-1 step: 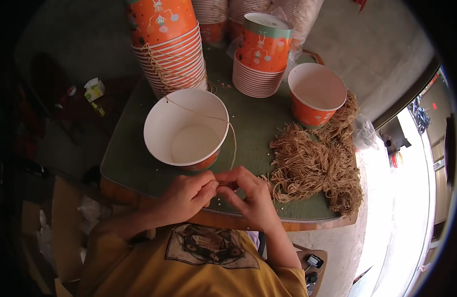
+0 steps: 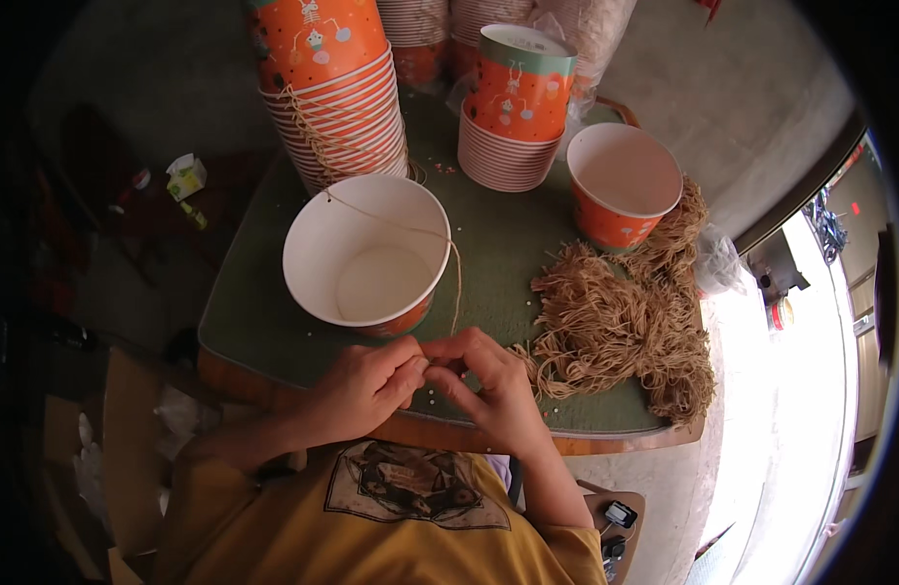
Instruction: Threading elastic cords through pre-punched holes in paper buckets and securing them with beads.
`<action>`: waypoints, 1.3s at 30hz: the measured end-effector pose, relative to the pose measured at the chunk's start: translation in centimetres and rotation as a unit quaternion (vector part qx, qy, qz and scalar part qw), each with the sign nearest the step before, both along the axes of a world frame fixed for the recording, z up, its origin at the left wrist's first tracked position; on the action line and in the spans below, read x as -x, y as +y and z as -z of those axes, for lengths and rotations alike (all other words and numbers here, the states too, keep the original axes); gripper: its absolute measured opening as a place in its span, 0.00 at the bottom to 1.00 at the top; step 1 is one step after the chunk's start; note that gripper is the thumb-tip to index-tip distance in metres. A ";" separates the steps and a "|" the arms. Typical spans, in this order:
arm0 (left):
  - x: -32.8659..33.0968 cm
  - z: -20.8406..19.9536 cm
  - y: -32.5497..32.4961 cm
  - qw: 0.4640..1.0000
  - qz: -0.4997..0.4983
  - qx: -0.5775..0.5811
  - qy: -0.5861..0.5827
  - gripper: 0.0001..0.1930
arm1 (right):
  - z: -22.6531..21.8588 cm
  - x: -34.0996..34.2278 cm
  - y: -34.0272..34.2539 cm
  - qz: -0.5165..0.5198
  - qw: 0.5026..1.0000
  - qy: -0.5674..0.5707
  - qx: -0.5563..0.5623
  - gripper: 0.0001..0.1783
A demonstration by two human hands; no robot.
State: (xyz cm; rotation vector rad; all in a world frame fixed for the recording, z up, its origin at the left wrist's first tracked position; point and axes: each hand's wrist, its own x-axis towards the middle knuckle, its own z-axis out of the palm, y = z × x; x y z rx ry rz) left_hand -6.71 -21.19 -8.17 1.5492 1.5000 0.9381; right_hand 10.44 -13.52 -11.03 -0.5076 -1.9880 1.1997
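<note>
A white-lined orange paper bucket (image 2: 391,285) stands on the table just beyond my hands, its mouth tipped toward me. A thin tan string (image 2: 458,283) passes through a hole in its far left wall, crosses the mouth and hangs over the right rim down to my fingers. My left hand (image 2: 376,378) is closed in a pinch at the table's front edge. Against its fingertips, my right hand (image 2: 483,382) pinches with thumb and bent index finger. Between them the fingers hide the string's end.
Right of my hands lies a heap of tan strings (image 2: 605,327), with another orange bucket (image 2: 620,180) behind it. Stacked buckets (image 2: 337,122) draped with strings rise at the back left, a shorter stack (image 2: 508,151) at back centre. An open cardboard box (image 2: 133,458) sits lower left.
</note>
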 end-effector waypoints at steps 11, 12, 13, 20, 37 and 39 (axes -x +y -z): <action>1.9 -2.5 0.5 0.914 -0.062 -0.324 0.236 0.11 | 1.6 2.6 -0.8 0.139 0.985 0.054 0.083 0.06; 2.1 -2.7 0.9 0.914 -0.060 -0.324 0.236 0.11 | 1.9 2.9 -0.7 0.154 0.981 0.077 0.092 0.06; 2.3 -2.9 1.2 0.911 -0.056 -0.303 0.275 0.13 | 1.8 3.1 -0.7 0.154 0.981 0.078 0.093 0.06; 3.0 -1.7 1.5 0.939 -0.045 -0.214 0.266 0.15 | 1.7 4.1 -0.5 0.199 0.973 0.036 0.112 0.08; 3.0 -1.4 1.8 0.947 -0.046 -0.209 0.238 0.15 | 1.4 4.4 0.4 0.168 0.980 -0.010 0.107 0.06; 3.0 -1.3 1.8 0.948 -0.047 -0.211 0.234 0.14 | 1.3 4.5 0.6 0.164 0.979 -0.016 0.116 0.06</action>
